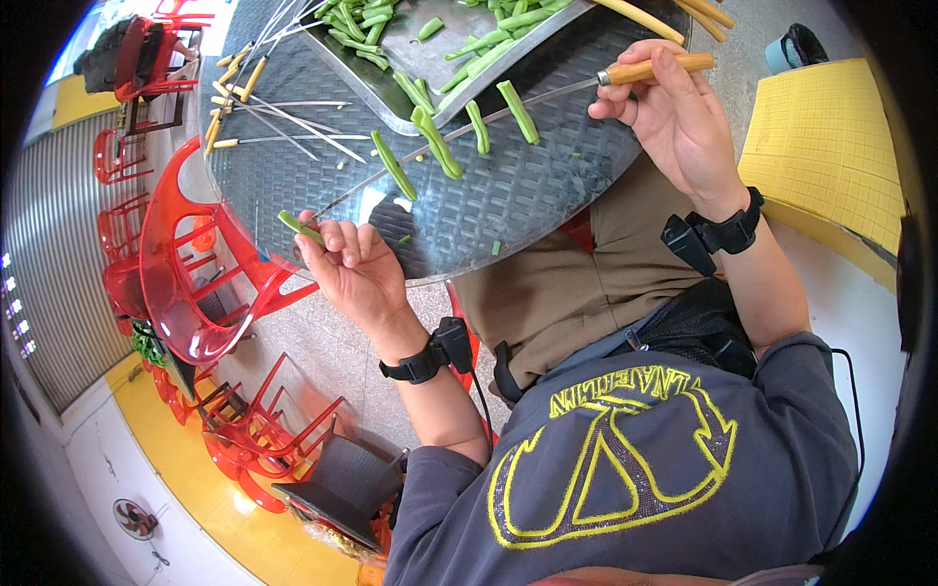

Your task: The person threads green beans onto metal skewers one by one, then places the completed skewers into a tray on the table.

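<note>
A metal skewer [469, 128] with a wooden handle [654, 69] runs across the view above the table. My right hand [678, 117] grips the handle between thumb and fingers. Several cut green bean pieces [437, 143] are threaded crosswise along the skewer, spaced apart. At the skewer's far end my left hand [352, 267] pinches another green bean piece [300, 226] between thumb and fingers, at the tip; whether the tip has pierced it I cannot tell. Just beyond the skewer lies a metal tray [388, 121] holding many cut green beans [480, 51].
The round, woven-pattern table [513, 212] has a glass top. Several skewers with pale handles [253, 79] lie at its left, more wooden handles [707, 16] at the upper right. A red plastic chair [165, 242] stands close on the left, a lined bin [795, 50] on the floor at upper right.
</note>
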The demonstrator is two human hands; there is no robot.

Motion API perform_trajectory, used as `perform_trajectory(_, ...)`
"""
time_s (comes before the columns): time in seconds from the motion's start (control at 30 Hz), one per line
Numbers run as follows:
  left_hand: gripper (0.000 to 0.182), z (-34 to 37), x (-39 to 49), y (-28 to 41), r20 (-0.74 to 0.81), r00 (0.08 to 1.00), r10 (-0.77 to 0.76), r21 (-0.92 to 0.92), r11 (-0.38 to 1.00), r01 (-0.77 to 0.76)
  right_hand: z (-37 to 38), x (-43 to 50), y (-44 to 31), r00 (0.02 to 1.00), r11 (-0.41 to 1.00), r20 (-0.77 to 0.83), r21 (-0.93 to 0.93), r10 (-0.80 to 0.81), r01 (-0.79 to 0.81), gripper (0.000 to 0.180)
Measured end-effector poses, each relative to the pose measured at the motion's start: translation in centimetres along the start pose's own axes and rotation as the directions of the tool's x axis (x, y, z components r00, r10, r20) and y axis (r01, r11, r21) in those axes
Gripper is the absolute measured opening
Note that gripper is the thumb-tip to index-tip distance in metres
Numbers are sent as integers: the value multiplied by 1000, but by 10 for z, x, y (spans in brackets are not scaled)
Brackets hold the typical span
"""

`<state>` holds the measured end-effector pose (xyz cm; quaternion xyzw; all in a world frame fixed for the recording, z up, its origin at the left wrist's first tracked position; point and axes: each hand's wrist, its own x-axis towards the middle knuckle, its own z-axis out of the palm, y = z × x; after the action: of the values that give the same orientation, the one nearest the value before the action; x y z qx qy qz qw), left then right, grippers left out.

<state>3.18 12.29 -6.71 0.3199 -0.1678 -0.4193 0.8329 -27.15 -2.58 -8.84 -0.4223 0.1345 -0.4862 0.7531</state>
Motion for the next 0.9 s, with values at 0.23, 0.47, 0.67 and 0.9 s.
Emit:
perform_trajectory(0.23, 27, -1, 1, 0, 11, 1000, 0, 9, 1000, -1, 3, 1, -1, 1000, 1000, 3, 18, 2, -2, 32)
perform_trajectory(0.47, 27, 1, -1, 1, -1, 1000, 2, 11, 1000, -2, 8, 0, -2, 998, 1000, -58, 17, 13, -12, 33)
perform_trajectory(0.67, 27, 0, -1, 1, -32, 999, -2, 21, 1000, 2, 5, 0, 0, 998, 1000, -61, 10, 11, -10, 32)
perform_trajectory(0.9, 27, -3, 0, 1, -15, 1000, 3, 13, 1000, -3, 1, 0, 0, 1000, 1000, -11, 18, 7, -7, 30)
